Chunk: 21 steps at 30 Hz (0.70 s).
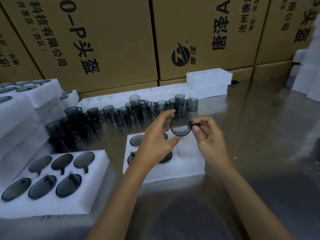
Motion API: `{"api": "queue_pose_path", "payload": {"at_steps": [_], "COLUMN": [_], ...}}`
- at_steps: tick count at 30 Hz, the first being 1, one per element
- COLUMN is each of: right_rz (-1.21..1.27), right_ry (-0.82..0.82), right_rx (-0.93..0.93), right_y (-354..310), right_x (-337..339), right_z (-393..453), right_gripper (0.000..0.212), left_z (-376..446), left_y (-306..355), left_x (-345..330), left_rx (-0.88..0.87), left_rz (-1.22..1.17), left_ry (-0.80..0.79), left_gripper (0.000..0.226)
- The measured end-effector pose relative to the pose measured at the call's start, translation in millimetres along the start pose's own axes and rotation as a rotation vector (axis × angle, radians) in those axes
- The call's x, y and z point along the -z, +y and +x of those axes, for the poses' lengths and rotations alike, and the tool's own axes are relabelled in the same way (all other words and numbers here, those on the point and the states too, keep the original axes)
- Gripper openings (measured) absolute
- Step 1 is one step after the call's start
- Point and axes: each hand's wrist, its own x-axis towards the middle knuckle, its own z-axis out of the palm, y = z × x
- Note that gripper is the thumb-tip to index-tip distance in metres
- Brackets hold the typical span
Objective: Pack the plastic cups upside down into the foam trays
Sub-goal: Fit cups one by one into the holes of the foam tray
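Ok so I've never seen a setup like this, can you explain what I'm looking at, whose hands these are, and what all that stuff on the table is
There is no machine here. The one picture comes from a camera worn on a person's head, looking forward and down at their own two bare hands. The right hand pinches the handle of a smoky plastic cup; the left hand has relaxed fingers beside the cup, and contact is unclear. Below them lies a white foam tray with some pockets filled and at least one empty. To the left, a full tray holds six upside-down cups. Farther back on the shiny table stand loose cups, more foam, then cardboard boxes.
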Motion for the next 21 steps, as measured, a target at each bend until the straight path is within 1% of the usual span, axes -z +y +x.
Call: {"api": "queue_pose_path", "payload": {"at_steps": [2, 4, 8, 13, 17, 21], "right_rz": [0.011, 0.002, -0.123, -0.252, -0.487, -0.453], "right_ry": [-0.008, -0.003, 0.035, 0.035, 0.015, -0.006], "right_rx": [-0.001, -0.016, -0.067, -0.106, -0.067, -0.068], "right_y": [-1, 0, 6, 10, 10, 6], "right_x": [2, 3, 6, 5, 8, 9], "right_z": [1, 2, 5, 5, 2, 3], "right_gripper": [0.025, 0.023, 0.023, 0.023, 0.022, 0.015], "left_z": [2, 5, 17, 26, 27, 29], "left_y": [-3, -6, -11, -21, -25, -26], "left_x": [-3, -5, -4, -6, -10, -11], "left_rx": [-0.041, -0.035, 0.083, 0.216, 0.271, 0.288], "left_rz": [0.004, -0.03, -0.175, -0.237, -0.278, -0.209], "left_ry": [0.021, 0.014, -0.038, -0.168, -0.209, -0.265], "left_gripper": [0.067, 0.066, 0.064, 0.061, 0.06, 0.061]}}
